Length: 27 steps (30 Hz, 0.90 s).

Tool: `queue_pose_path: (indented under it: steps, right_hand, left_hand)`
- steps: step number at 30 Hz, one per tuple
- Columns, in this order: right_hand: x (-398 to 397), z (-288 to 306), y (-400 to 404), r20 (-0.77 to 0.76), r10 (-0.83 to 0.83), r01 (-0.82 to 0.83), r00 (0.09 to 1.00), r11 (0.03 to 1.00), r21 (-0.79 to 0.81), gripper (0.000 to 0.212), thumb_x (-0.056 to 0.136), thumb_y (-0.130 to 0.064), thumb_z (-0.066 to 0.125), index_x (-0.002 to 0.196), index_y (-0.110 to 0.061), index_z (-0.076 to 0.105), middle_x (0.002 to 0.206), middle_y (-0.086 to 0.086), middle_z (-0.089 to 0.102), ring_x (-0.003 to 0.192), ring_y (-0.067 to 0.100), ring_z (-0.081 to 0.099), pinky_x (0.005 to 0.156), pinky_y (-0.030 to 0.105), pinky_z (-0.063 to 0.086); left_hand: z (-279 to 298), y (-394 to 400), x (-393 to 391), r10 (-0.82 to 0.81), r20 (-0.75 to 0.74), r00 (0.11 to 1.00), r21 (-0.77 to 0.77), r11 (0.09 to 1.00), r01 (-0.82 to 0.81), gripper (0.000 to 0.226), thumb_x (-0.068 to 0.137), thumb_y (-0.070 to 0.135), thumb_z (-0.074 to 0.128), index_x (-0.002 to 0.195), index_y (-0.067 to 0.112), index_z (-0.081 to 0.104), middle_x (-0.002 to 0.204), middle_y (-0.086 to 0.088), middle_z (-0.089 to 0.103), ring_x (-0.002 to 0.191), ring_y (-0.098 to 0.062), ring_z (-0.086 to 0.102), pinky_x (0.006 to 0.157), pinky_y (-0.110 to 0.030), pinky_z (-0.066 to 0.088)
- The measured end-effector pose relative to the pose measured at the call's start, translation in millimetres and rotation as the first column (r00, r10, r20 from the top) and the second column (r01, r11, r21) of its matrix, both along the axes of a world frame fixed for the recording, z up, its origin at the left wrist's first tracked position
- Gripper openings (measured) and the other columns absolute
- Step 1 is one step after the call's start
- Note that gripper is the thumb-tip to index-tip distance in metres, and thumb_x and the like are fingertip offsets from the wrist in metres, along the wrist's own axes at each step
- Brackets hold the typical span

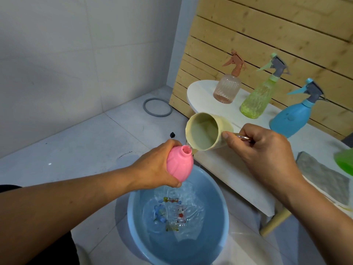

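Pink bottle [179, 165] in left hand [156, 167]

A basin [129, 213] stands on the floor [86, 150], just before the left end of a table [229, 169]. Above the basin's far rim the left hand [154, 167] holds a bottle [180, 165]. To its right the right hand [267, 150] holds a cup [206, 133], tilted with its lip at the bottle's mouth. Along the table's far edge, before a slatted panel [267, 35], three spray bottles stand in a row: the leftmost spray bottle [227, 88], the middle spray bottle [256, 100] and the rightmost spray bottle [292, 119]. A cloth [322, 180] lies at the table's near right edge. A ring [145, 107] lies on the floor left of the panel, by the wall.
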State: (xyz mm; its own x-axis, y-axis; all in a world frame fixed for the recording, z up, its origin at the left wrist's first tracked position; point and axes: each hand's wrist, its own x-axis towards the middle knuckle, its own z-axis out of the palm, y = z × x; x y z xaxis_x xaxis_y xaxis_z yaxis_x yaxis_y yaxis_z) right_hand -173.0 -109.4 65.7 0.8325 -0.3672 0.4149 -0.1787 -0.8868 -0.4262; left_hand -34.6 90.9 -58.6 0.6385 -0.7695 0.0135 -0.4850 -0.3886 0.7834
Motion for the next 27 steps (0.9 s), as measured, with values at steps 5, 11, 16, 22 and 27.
queue_pose_path:
  steps: [5, 11, 16, 22, 27]
  right_hand:
    - [0.9, -0.3, 0.3, 0.009, -0.001, 0.001, 1.0, 1.0, -0.027, 0.053, 0.088, -0.053, 0.065, 0.059, -0.015, 0.041, 0.053, -0.005, 0.046, 0.055, 0.017, 0.041, 0.051, 0.035, 0.033]
    - [-0.2, 0.6, 1.9, 0.013, 0.004, -0.003, 1.0, 0.997, -0.077, 0.054, 0.089, -0.051, 0.065, 0.058, -0.016, 0.039, 0.047, -0.002, 0.038, 0.052, 0.016, 0.04, 0.05, 0.033, 0.034]
    - [-0.6, 0.1, 2.5, 0.018, 0.011, -0.009, 1.0, 0.995, -0.095, 0.054, 0.089, -0.051, 0.065, 0.059, -0.015, 0.04, 0.048, -0.003, 0.038, 0.051, 0.014, 0.04, 0.051, 0.034, 0.035]
    - [-1.1, -0.9, 3.0, 0.02, 0.025, -0.023, 0.999, 0.99, -0.136, 0.053, 0.089, -0.051, 0.063, 0.059, -0.015, 0.04, 0.049, -0.002, 0.04, 0.051, 0.015, 0.041, 0.05, 0.033, 0.034]
    - [-1.7, -1.7, 3.6, 0.024, 0.039, -0.034, 0.999, 0.984, -0.173, 0.051, 0.09, -0.051, 0.062, 0.059, -0.017, 0.04, 0.05, -0.003, 0.04, 0.051, 0.015, 0.042, 0.049, 0.034, 0.036]
  left_hand:
    - [-1.3, -0.7, 0.6, -0.002, 0.005, 1.0, 0.006, 1.0, 0.002, 0.099, 0.059, 0.042, 0.098, 0.134, 0.046, 0.033, 0.125, 0.018, 0.05, 0.109, -0.011, 0.056, 0.075, -0.025, 0.055]
    - [-1.4, -1.5, 1.2, -0.002, 0.013, 1.0, 0.014, 1.0, 0.002, 0.1, 0.057, 0.043, 0.098, 0.133, 0.047, 0.032, 0.126, 0.018, 0.051, 0.109, -0.01, 0.056, 0.079, -0.031, 0.059]
    - [-2.0, -1.8, 1.4, -0.002, 0.014, 1.0, 0.011, 1.0, 0.002, 0.1, 0.057, 0.043, 0.098, 0.133, 0.047, 0.033, 0.125, 0.018, 0.051, 0.108, -0.01, 0.056, 0.078, -0.031, 0.059]
    - [-1.9, -0.8, 0.6, -0.008, 0.008, 1.0, 0.015, 1.0, 0.008, 0.1, 0.057, 0.044, 0.098, 0.133, 0.047, 0.032, 0.126, 0.018, 0.051, 0.11, -0.011, 0.057, 0.081, -0.035, 0.06]
    - [-1.7, -0.2, -0.2, -0.006, 0.014, 1.0, 0.016, 1.0, 0.006, 0.1, 0.058, 0.043, 0.097, 0.134, 0.046, 0.033, 0.126, 0.017, 0.051, 0.11, -0.011, 0.057, 0.08, -0.033, 0.06]
